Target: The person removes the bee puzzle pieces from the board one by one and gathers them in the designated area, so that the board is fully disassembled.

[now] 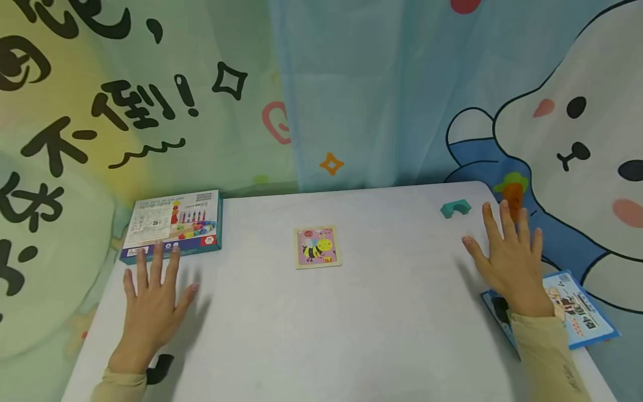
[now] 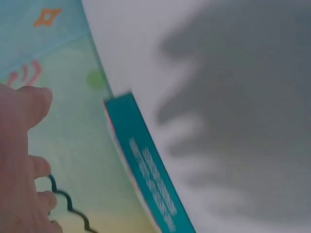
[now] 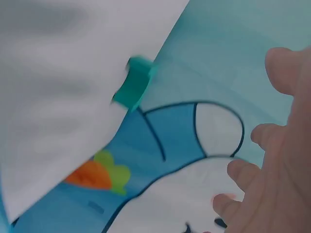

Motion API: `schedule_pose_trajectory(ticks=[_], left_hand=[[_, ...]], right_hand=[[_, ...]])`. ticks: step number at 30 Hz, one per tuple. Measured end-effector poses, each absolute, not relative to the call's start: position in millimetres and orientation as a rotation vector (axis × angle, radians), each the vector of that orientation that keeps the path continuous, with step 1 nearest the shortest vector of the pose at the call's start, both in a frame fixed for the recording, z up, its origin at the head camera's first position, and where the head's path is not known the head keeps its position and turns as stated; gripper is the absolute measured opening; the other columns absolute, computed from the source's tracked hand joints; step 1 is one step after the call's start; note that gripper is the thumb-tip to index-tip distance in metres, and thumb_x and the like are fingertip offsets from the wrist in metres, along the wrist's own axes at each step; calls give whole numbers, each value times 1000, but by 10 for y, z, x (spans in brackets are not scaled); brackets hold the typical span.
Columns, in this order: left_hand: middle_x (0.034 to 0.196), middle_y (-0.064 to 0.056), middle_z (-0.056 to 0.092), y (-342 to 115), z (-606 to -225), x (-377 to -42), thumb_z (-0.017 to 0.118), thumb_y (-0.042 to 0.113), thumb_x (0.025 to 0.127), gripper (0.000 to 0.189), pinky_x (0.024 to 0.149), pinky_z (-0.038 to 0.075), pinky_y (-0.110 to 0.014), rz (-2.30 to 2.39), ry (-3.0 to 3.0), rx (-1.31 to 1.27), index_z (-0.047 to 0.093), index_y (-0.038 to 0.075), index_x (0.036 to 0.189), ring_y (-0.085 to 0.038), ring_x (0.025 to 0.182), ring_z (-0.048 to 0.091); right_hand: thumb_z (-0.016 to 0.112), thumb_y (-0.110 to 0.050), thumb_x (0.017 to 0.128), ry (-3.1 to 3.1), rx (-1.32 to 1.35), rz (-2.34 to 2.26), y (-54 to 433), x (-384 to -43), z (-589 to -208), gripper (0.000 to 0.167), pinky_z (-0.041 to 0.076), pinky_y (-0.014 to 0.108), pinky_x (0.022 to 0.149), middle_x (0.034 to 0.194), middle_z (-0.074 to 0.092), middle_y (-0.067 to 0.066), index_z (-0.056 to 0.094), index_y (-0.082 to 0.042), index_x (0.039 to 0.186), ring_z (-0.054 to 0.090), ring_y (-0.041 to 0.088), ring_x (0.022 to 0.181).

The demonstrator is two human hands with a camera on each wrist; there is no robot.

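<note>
We're looking at two hands held out over the white table [image 1: 321, 335], and neither is gripping anything: the left hand [image 1: 153, 312] has its fingers spread and straight, and so does the right hand [image 1: 514, 265]. Between them, set well apart from both, lies the flat picture tile [image 1: 317, 247] — ahead and to the right of the left thumb, ahead and to the left for the right palm, with the left hand looking slightly nearer. It's almost square, so we get no clear long axis from it. Over on the right, the green arch block [image 1: 456, 205] sits just beyond and to the left of the right fingertips, its length running roughly along the far edge. On the left, the wide box [image 1: 150, 220] lies with its near edge behind the fingertips as we see them; we can't tell from here whether they touch it. Now for what's hidden: the right wrist and sleeve [image 1: 547, 352] cover part of the blue-edged booklets [image 1: 577, 310], the dark shape [image 1: 161, 369] by the left wrist is too obscured to name — and both wrist views cut the hands off.
</note>
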State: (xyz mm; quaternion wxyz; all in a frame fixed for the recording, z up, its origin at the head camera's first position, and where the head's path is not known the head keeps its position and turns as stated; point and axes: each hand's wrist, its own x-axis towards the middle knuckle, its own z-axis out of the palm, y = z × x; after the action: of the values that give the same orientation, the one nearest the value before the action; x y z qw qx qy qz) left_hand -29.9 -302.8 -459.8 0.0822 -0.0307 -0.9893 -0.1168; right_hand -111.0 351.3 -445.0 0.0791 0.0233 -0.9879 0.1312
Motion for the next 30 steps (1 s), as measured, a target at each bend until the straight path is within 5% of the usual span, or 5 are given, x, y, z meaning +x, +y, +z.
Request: schedule_pose_trajectory(ticks=[5,14,20,30], left_hand=[[178,-20,6,-2705,-4721,-413,66,40,102,86,125,1,-76,-391,-2965,-215,22,7,169,-49,164,-4],[159,-29,44,-1665,-4898,-784,68,39,103,76,122,34,-63,-432,-2923,-554,42,-7,157,-52,148,41],[163,-26,39,-1062,-5010,-926,65,40,105,70,126,30,-61,-634,-3006,-695,45,-5,155,-53,152,34],[167,-30,32,-675,-5067,-975,65,41,104,72,126,28,-61,-685,-3039,-561,45,-7,153,-56,155,25]], right_hand=[[41,-64,108,-2947,153,400,3245,-1267,-4468,85,-4,78,123,177,8,24,12,-17,172,-7,49,164],[70,-37,102,-2865,526,568,2343,-1840,-4463,73,35,77,113,161,42,34,45,1,159,37,57,148],[70,-25,104,-2983,738,899,1662,-2160,-4553,56,39,60,118,149,59,24,55,-3,153,51,43,138],[73,-5,98,-3031,1018,1105,971,-2365,-4723,44,48,53,111,133,71,19,65,-3,142,66,36,122]])
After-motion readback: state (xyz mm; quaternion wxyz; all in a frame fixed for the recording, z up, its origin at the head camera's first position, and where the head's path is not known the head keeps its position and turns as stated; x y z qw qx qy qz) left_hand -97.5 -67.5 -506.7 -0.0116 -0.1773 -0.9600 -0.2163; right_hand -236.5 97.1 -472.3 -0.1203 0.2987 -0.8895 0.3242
